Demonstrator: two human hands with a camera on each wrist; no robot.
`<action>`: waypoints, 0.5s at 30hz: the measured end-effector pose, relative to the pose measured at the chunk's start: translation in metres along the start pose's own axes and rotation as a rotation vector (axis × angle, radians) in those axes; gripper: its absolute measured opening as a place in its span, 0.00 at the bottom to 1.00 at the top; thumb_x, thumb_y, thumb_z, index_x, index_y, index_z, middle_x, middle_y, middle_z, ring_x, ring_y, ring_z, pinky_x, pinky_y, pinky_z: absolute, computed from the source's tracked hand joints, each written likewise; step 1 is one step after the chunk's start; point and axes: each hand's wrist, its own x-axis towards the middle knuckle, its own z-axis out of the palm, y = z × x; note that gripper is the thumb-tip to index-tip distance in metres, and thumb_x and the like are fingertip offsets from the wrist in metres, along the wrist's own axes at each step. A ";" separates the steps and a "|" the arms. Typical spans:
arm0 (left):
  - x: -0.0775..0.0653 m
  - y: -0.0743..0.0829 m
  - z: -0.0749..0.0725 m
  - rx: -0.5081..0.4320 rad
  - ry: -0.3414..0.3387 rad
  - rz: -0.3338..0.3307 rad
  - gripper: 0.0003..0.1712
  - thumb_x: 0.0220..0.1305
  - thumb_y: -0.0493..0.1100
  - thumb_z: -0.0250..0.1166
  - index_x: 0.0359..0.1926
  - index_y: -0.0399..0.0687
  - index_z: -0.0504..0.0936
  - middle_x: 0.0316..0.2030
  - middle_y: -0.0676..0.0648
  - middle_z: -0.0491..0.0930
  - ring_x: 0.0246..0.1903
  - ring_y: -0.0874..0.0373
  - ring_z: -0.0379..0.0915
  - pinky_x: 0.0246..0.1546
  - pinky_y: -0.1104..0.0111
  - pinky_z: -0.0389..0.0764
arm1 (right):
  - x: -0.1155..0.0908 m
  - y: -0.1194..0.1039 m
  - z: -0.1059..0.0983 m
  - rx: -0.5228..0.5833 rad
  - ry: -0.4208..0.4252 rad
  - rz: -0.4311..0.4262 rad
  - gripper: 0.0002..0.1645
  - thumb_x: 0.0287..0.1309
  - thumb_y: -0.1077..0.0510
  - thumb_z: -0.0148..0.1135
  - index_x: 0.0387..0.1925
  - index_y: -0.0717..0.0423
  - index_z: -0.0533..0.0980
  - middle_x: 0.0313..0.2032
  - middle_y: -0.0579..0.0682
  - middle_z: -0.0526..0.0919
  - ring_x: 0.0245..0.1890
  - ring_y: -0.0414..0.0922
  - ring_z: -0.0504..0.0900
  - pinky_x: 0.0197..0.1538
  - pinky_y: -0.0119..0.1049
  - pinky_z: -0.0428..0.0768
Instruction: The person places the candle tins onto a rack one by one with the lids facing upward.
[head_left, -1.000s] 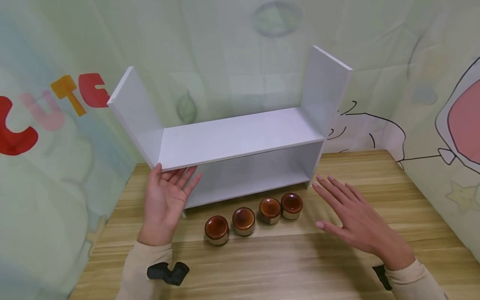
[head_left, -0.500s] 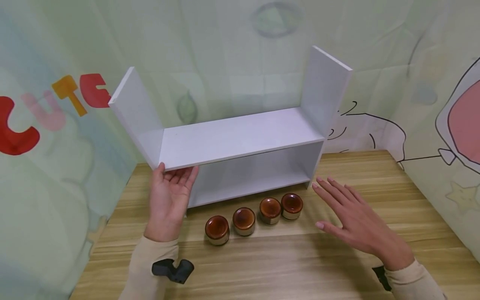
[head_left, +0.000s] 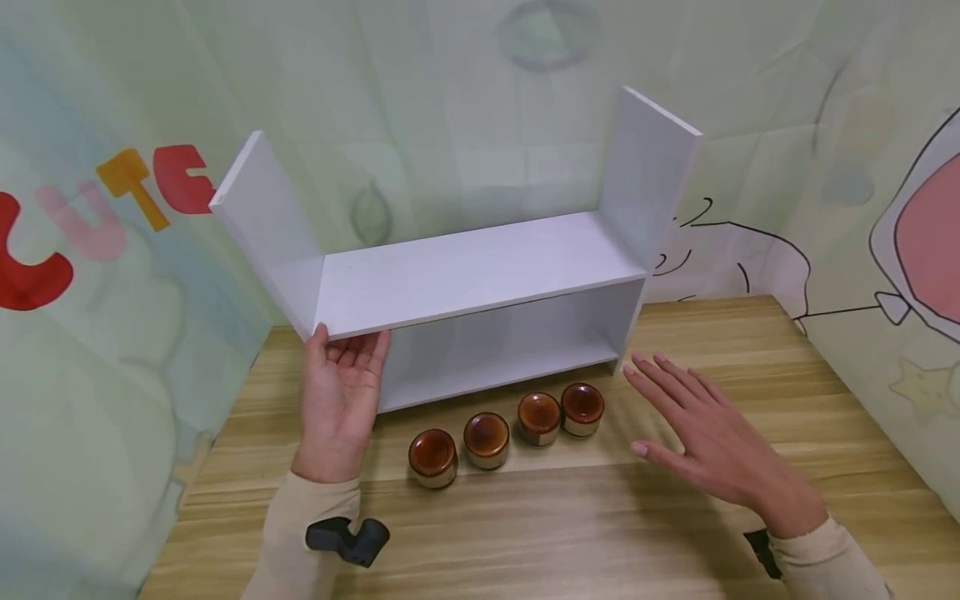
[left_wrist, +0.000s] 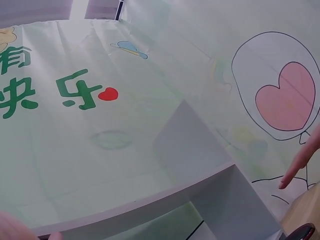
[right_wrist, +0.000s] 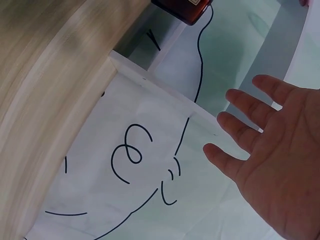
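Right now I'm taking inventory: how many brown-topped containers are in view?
4, in a slanting row on the table before the white shelf: leftmost container, second container, third container and rightmost container, nearest the right hand. Any behind the shelf could be hidden.

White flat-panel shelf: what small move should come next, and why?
I'd probably bring the open right hand to the right side panel of the white shelf: only the left hand grips it, at the left end of its upper board, while the right hand touches nothing and is close to that panel.
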 end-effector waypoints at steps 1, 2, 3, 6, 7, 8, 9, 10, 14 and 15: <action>0.000 0.000 0.000 -0.002 0.000 -0.001 0.21 0.82 0.52 0.45 0.65 0.46 0.61 0.56 0.48 0.65 0.59 0.57 0.65 0.66 0.65 0.75 | 0.000 0.000 0.000 0.000 0.001 -0.001 0.50 0.63 0.37 0.64 0.79 0.45 0.55 0.79 0.47 0.56 0.77 0.56 0.56 0.71 0.60 0.62; 0.000 0.001 -0.001 -0.004 -0.001 -0.003 0.21 0.82 0.52 0.45 0.65 0.46 0.61 0.56 0.48 0.66 0.59 0.57 0.65 0.67 0.65 0.75 | 0.000 0.000 0.001 0.001 0.002 0.000 0.50 0.63 0.37 0.64 0.79 0.45 0.55 0.79 0.47 0.56 0.77 0.56 0.56 0.71 0.60 0.62; 0.000 0.001 -0.001 -0.005 -0.002 -0.006 0.21 0.82 0.52 0.45 0.65 0.45 0.61 0.56 0.48 0.66 0.59 0.57 0.65 0.67 0.65 0.75 | 0.000 0.001 0.001 0.003 0.001 -0.001 0.50 0.64 0.37 0.64 0.79 0.45 0.55 0.79 0.48 0.57 0.77 0.56 0.56 0.71 0.60 0.63; 0.000 0.002 -0.002 -0.011 -0.005 -0.009 0.20 0.82 0.52 0.46 0.64 0.45 0.61 0.55 0.47 0.67 0.58 0.57 0.66 0.66 0.65 0.75 | 0.001 0.003 0.003 0.006 -0.010 0.001 0.50 0.64 0.37 0.64 0.79 0.45 0.55 0.78 0.49 0.58 0.77 0.56 0.57 0.71 0.60 0.63; 0.000 0.002 -0.002 -0.017 -0.004 -0.011 0.20 0.82 0.51 0.46 0.64 0.45 0.62 0.55 0.47 0.67 0.58 0.56 0.66 0.66 0.64 0.75 | 0.001 0.004 0.004 0.011 -0.013 0.003 0.50 0.64 0.37 0.64 0.79 0.45 0.55 0.78 0.49 0.59 0.77 0.56 0.57 0.71 0.60 0.63; 0.000 0.002 -0.002 -0.021 -0.005 -0.014 0.20 0.82 0.51 0.46 0.63 0.45 0.62 0.54 0.47 0.67 0.58 0.56 0.66 0.66 0.64 0.75 | 0.001 0.004 0.004 0.016 -0.018 0.008 0.50 0.64 0.37 0.64 0.80 0.45 0.55 0.78 0.49 0.59 0.77 0.55 0.57 0.71 0.60 0.63; 0.000 0.002 -0.002 -0.024 -0.006 -0.015 0.20 0.82 0.51 0.47 0.63 0.44 0.62 0.54 0.47 0.67 0.58 0.56 0.66 0.67 0.64 0.75 | 0.001 0.005 0.005 0.021 -0.022 0.013 0.50 0.64 0.37 0.64 0.80 0.44 0.54 0.78 0.49 0.59 0.77 0.55 0.57 0.72 0.59 0.63; 0.000 0.002 -0.002 -0.026 -0.008 -0.016 0.20 0.82 0.51 0.47 0.63 0.45 0.62 0.54 0.47 0.67 0.58 0.56 0.66 0.67 0.64 0.75 | 0.001 0.005 0.006 0.028 -0.029 0.020 0.50 0.64 0.37 0.64 0.80 0.44 0.54 0.77 0.49 0.60 0.77 0.55 0.57 0.72 0.59 0.63; 0.000 0.003 -0.003 -0.037 -0.014 -0.021 0.20 0.81 0.51 0.48 0.64 0.45 0.62 0.55 0.47 0.67 0.59 0.56 0.66 0.67 0.64 0.75 | 0.002 0.008 0.010 0.054 -0.046 0.047 0.49 0.65 0.37 0.64 0.79 0.45 0.55 0.76 0.50 0.62 0.75 0.57 0.60 0.71 0.61 0.64; 0.000 0.003 -0.003 -0.037 -0.018 -0.021 0.20 0.81 0.51 0.47 0.64 0.45 0.62 0.55 0.47 0.67 0.59 0.56 0.66 0.67 0.64 0.75 | 0.003 0.009 0.010 0.061 -0.048 0.051 0.49 0.65 0.37 0.64 0.79 0.46 0.56 0.76 0.51 0.63 0.74 0.58 0.62 0.71 0.62 0.65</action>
